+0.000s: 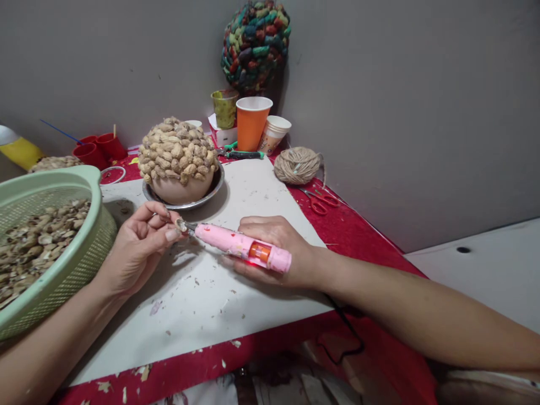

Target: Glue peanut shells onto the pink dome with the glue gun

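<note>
Head view: pink glue gun (pixel 230 242) sits in the right hand (pixel 298 243).

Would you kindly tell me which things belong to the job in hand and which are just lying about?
Seemingly in use:
- pink glue gun
- peanut shell
- peanut-covered ball
- metal bowl
- green basket of shells

Seemingly lying about:
- twine ball
- red-handled scissors
- orange cup

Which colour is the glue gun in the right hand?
The glue gun is mostly pink, best seen in the head view.
</note>
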Demonstrator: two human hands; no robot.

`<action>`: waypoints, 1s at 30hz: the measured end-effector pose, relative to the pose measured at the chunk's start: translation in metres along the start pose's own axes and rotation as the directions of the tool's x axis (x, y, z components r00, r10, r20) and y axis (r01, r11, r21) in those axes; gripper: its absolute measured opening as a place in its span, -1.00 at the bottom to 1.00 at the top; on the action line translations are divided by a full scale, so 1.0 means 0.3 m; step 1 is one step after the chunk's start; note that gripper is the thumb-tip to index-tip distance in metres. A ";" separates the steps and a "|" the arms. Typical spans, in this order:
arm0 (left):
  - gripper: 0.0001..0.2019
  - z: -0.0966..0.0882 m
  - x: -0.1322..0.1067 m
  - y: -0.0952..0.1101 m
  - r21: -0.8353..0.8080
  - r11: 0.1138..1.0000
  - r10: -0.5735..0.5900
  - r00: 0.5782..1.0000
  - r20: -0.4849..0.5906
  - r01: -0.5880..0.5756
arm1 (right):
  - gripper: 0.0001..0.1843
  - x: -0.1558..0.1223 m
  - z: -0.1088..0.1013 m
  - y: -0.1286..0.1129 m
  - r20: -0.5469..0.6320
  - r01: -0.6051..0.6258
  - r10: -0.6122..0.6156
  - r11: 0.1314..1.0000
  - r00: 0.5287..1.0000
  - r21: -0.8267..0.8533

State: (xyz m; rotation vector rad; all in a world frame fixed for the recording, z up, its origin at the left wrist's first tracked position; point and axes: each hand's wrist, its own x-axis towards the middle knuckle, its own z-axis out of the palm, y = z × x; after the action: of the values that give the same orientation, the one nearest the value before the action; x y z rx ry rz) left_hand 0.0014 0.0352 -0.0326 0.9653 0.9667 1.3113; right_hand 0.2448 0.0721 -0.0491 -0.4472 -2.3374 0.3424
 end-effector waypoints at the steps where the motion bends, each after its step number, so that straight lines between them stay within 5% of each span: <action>1: -0.71 0.001 0.000 0.001 0.001 1.000 0.003 1.000 -0.001 -0.003 | -0.62 -0.001 0.000 0.000 0.005 -0.005 0.005 1.000 1.000 -0.002; 30: -0.73 0.009 -0.003 0.000 0.015 0.999 0.053 0.998 -0.035 -0.052 | -0.64 0.000 -0.004 -0.003 0.017 -0.035 0.034 0.997 0.999 0.067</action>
State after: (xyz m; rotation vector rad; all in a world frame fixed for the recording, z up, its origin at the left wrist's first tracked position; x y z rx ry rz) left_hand 0.0041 0.0343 -0.0316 0.9867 0.9844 1.3711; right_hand 0.2454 0.0715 -0.0479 -0.4542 -2.3278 0.4415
